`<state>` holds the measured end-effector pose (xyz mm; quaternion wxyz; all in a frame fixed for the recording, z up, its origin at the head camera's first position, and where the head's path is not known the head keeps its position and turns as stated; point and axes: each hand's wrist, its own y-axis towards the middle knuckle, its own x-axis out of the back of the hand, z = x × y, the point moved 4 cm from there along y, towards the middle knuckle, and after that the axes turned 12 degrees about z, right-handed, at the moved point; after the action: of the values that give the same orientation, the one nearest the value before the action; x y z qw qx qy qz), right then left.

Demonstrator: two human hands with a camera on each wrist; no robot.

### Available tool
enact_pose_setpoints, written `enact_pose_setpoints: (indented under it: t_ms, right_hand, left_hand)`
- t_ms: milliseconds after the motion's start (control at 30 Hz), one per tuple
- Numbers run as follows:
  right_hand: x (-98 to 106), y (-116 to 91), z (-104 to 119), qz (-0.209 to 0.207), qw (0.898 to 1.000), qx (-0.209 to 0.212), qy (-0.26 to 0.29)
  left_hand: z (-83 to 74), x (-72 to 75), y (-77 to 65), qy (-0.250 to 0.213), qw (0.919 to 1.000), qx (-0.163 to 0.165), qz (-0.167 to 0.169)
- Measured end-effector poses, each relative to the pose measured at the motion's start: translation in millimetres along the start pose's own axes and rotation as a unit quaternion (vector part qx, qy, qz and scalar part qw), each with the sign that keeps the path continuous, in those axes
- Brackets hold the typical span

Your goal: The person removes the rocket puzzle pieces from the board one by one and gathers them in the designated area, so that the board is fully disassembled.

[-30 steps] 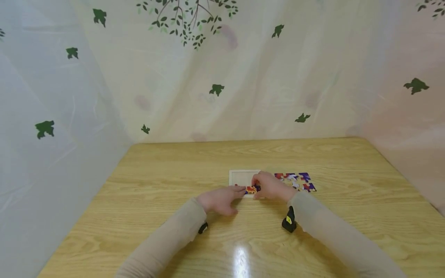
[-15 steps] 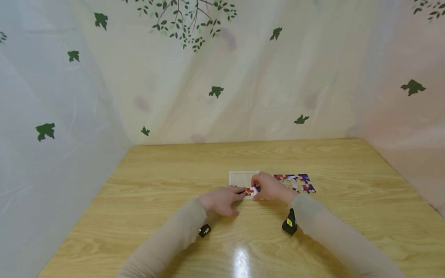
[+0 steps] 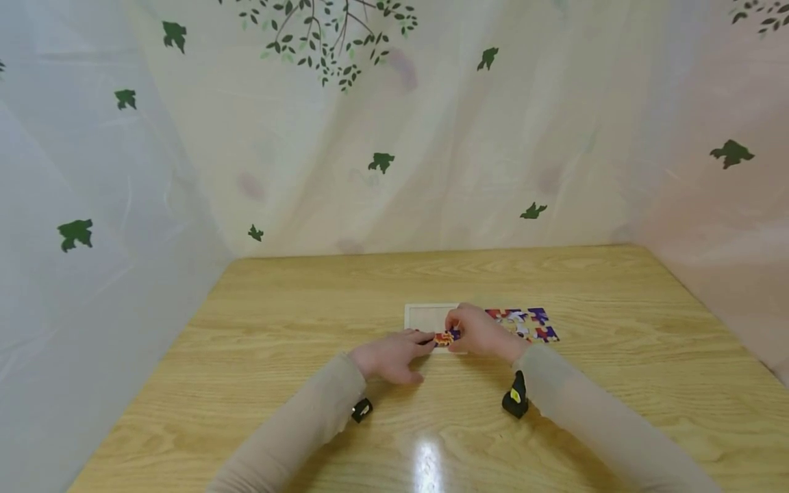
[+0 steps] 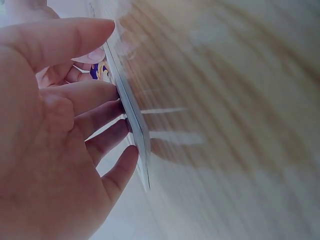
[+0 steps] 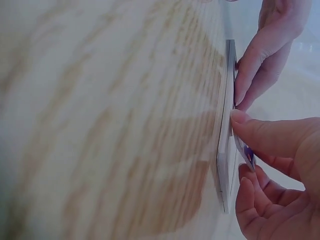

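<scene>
A shallow light wooden puzzle tray [image 3: 431,306] lies under both hands. My left hand [image 3: 394,357] reaches over its near edge with fingers mostly straight, their tips pressing on the tray's near side and the pieces there. Between the hands shows an orange, yellow and purple printed strip of jigsaw [image 3: 444,339]. My right hand [image 3: 483,334] pinches a thin jigsaw piece [image 5: 246,150] between thumb and fingers, just beside the left fingertips. In the right wrist view that piece is slanted, one edge down at the tray. The right fingers partly hide it in the head view.
Several loose jigsaw pieces [image 3: 546,334], purple, red and white, lie just right of the tray, partly behind the right hand. The wooden table [image 3: 296,294] extends around, with a printed curtain [image 3: 431,205] behind. Both wrists wear black devices [image 3: 515,396].
The jigsaw piece in my right fingers has changed tilt: half a second ago it shone white, now its orange print shows. Both hands stay almost in place.
</scene>
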<state>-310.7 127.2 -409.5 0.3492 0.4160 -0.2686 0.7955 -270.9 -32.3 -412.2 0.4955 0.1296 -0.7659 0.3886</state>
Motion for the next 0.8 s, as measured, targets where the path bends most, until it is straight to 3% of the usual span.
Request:
enact_pose_setpoints:
  t_ms: [400, 800]
  right_hand:
    - [2.1, -2.9, 3.6, 0.021, 0.999, -0.028, 0.006]
    - [4.8, -10.5, 1.1, 0.006, 1.0, -0.005, -0.003]
  left_hand:
    - [-4.1, -1.1, -2.6, 0.0, 1.0, 0.001, -0.001]
    - [-9.3, 0.8, -6.9, 0.003, 1.0, -0.001, -0.008]
